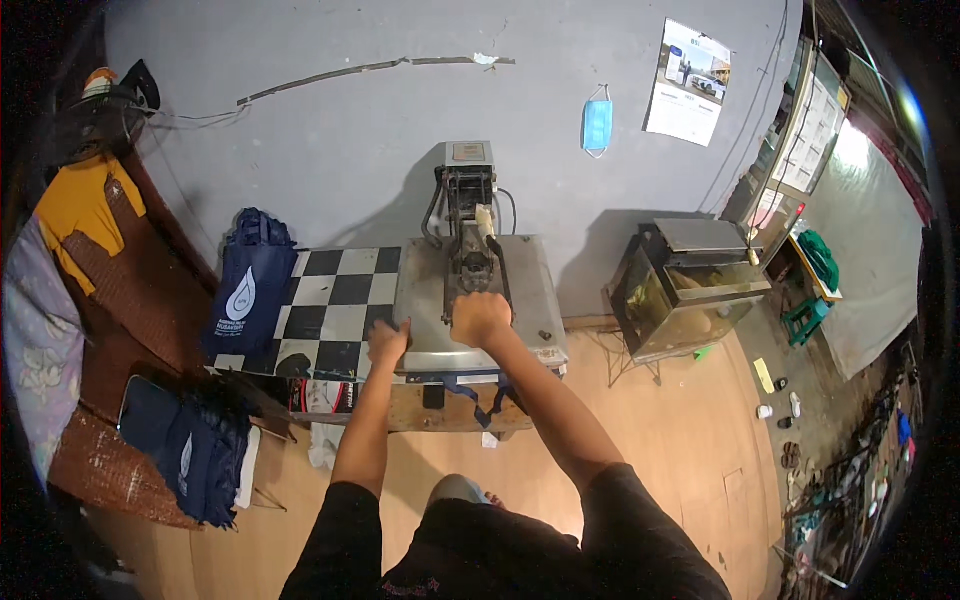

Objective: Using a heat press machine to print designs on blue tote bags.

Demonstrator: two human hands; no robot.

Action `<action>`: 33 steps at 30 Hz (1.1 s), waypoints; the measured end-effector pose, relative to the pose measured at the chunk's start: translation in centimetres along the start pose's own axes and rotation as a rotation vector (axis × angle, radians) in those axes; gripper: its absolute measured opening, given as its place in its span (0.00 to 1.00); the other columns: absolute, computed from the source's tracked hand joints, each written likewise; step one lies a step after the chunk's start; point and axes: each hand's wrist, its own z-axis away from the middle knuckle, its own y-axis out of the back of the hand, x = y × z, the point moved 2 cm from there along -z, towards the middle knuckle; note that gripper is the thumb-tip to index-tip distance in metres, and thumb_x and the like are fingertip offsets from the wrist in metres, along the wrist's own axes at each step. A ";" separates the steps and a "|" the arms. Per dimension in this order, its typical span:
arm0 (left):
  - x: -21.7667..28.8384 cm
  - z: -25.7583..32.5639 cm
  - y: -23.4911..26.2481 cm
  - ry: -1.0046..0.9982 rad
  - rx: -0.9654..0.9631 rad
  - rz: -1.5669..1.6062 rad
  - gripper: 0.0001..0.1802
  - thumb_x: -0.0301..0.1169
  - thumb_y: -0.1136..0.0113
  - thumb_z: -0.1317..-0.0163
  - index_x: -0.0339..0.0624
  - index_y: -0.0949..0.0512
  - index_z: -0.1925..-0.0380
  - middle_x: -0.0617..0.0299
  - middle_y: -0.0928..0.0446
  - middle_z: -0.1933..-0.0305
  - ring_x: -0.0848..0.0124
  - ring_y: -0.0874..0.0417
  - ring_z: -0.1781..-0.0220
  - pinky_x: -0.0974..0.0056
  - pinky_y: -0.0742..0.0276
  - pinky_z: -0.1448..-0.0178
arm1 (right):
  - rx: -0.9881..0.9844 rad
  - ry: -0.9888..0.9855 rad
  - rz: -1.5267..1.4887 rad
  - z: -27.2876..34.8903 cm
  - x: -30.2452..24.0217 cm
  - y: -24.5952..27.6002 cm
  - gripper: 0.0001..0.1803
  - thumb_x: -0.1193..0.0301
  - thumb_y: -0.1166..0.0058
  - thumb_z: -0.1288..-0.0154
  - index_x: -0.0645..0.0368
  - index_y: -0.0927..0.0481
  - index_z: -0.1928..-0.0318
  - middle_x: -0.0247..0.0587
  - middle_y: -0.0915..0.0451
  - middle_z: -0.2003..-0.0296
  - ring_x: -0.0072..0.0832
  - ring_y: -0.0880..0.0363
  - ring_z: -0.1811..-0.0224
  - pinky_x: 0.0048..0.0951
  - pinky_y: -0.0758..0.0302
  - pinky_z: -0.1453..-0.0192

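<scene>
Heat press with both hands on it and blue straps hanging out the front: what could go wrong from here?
The left hand rests on the edge of the metal platen; fingers could be pinched or burned if it is hot. The right hand grips the handle beside the mechanism. The blue straps dangling at the front could snag. The press stands on a rough wooden bench, which might shift under force.

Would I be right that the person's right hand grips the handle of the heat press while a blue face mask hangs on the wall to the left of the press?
Not quite. The right hand does rest on the handle of the heat press, but the blue face mask hangs on the wall to the right of the press, not the left. The head view shows this.
</scene>
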 end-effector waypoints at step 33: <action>24.4 -8.2 -1.4 -0.614 -0.072 -0.435 0.66 0.61 0.30 0.51 0.23 0.51 0.28 0.42 0.39 0.27 0.52 0.39 0.25 0.42 0.38 0.29 | 0.789 0.037 0.255 -13.8 0.8 28.7 0.09 0.66 0.42 0.56 0.54 0.14 0.73 0.44 0.16 0.75 0.43 0.15 0.71 0.40 0.20 0.68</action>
